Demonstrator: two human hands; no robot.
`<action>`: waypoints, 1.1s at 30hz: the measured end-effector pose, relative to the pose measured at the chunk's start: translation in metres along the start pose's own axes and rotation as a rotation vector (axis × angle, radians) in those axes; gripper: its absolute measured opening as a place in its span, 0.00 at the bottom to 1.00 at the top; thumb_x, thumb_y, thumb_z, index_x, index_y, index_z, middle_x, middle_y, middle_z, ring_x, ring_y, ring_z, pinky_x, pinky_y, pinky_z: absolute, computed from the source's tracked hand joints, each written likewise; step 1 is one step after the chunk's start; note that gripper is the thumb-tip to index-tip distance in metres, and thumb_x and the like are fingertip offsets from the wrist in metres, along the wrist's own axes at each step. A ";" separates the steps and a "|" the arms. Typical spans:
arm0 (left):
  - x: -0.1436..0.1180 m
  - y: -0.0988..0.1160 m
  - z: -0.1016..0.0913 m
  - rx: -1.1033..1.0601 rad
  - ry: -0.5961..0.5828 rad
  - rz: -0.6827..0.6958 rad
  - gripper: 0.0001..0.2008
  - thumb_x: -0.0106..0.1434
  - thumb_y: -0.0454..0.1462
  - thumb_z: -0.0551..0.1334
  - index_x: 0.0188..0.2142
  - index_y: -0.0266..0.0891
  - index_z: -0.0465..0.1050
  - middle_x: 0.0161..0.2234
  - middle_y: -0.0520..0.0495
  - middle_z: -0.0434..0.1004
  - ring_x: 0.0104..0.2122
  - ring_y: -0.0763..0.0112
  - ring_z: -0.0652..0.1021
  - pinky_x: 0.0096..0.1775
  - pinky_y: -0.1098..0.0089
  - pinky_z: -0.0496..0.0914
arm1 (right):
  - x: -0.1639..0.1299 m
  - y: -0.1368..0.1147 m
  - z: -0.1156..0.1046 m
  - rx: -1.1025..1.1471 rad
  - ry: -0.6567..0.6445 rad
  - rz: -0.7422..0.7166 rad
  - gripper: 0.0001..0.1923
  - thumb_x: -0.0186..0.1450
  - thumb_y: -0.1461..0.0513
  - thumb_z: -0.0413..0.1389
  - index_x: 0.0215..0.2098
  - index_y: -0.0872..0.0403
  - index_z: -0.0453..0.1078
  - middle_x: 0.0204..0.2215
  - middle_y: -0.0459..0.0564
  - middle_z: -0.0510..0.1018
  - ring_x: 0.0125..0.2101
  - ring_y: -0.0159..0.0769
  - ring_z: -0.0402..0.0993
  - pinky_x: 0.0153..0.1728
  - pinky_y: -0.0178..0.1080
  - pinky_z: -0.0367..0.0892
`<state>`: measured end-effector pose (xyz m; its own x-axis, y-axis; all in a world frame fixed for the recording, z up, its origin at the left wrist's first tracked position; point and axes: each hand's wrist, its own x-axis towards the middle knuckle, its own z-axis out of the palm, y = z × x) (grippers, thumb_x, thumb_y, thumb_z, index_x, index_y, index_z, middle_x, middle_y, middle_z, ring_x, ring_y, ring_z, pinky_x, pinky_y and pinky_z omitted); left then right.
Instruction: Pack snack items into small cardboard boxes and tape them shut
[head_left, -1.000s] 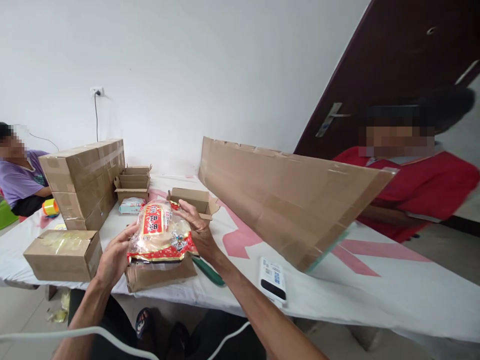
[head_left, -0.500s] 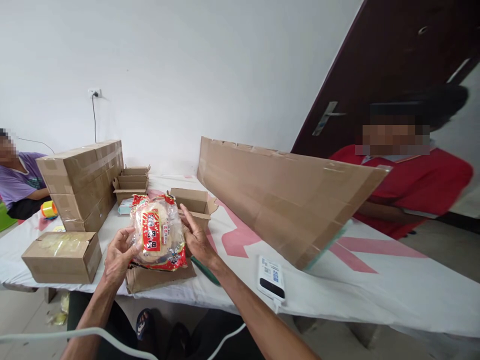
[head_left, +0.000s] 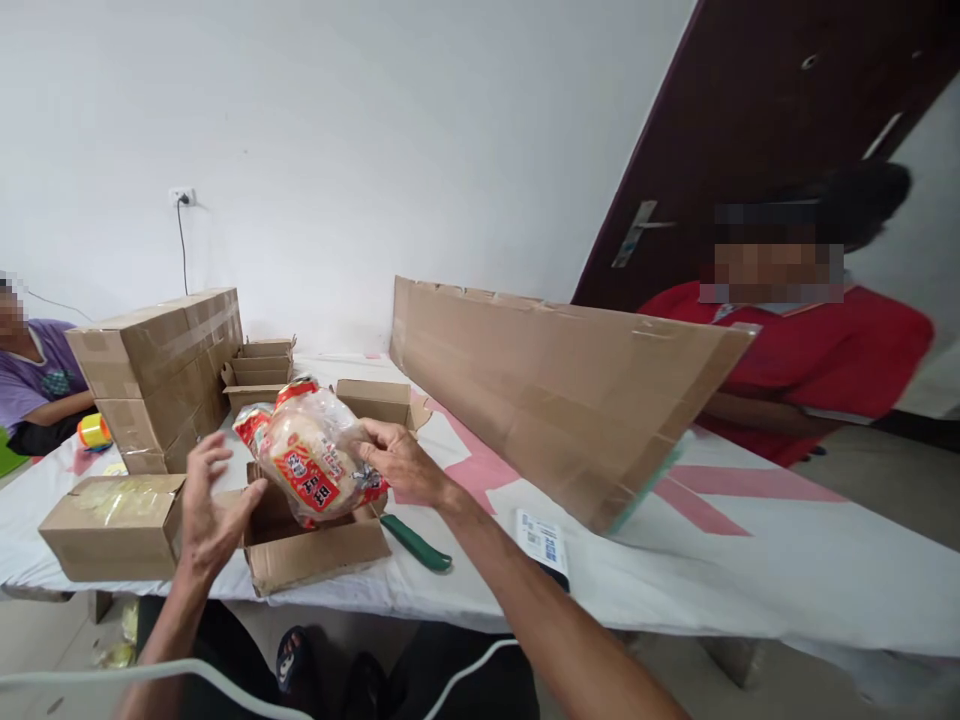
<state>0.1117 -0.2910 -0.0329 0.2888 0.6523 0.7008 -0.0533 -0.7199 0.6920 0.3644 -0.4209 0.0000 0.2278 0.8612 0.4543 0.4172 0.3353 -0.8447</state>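
My left hand (head_left: 206, 500) has let go and hangs open; my right hand (head_left: 401, 462) alone pinches the snack bag (head_left: 315, 458), tilted over the open carton (head_left: 315, 548). That edge pinch could slip on the slick film. The carton's inside is hidden.

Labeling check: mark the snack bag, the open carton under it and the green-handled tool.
snack bag (head_left: 311, 462), head view, on the red label of its clear wrapper.
open carton (head_left: 319, 555), head view, on its front wall.
green-handled tool (head_left: 416, 543), head view, mid-handle, on the table right of the carton.
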 end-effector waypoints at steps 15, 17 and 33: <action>0.059 0.022 -0.002 0.026 -0.157 -0.254 0.23 0.59 0.55 0.70 0.24 0.38 0.76 0.19 0.53 0.71 0.19 0.71 0.69 0.23 0.72 0.62 | 0.046 -0.070 0.018 -0.718 0.320 -0.413 0.20 0.77 0.56 0.53 0.63 0.53 0.72 0.63 0.59 0.74 0.64 0.51 0.67 0.63 0.52 0.64; 0.052 0.008 0.003 -0.186 0.005 -0.332 0.24 0.55 0.57 0.73 0.28 0.37 0.79 0.22 0.51 0.77 0.21 0.70 0.72 0.24 0.72 0.67 | 0.039 -0.038 0.021 -0.384 0.438 -0.276 0.28 0.75 0.49 0.54 0.69 0.53 0.66 0.65 0.62 0.73 0.64 0.52 0.68 0.63 0.53 0.67; 0.041 -0.024 0.034 -0.679 -0.075 -0.662 0.23 0.47 0.48 0.81 0.37 0.35 0.84 0.33 0.43 0.87 0.38 0.52 0.87 0.34 0.67 0.79 | 0.020 0.074 0.067 0.439 0.241 -0.011 0.29 0.62 0.39 0.66 0.50 0.49 0.79 0.47 0.50 0.86 0.47 0.48 0.81 0.50 0.46 0.77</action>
<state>0.1574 -0.2550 -0.0271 0.5185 0.8445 0.1340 -0.3943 0.0971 0.9138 0.3412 -0.3536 -0.0722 0.4439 0.7615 0.4723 0.0231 0.5171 -0.8556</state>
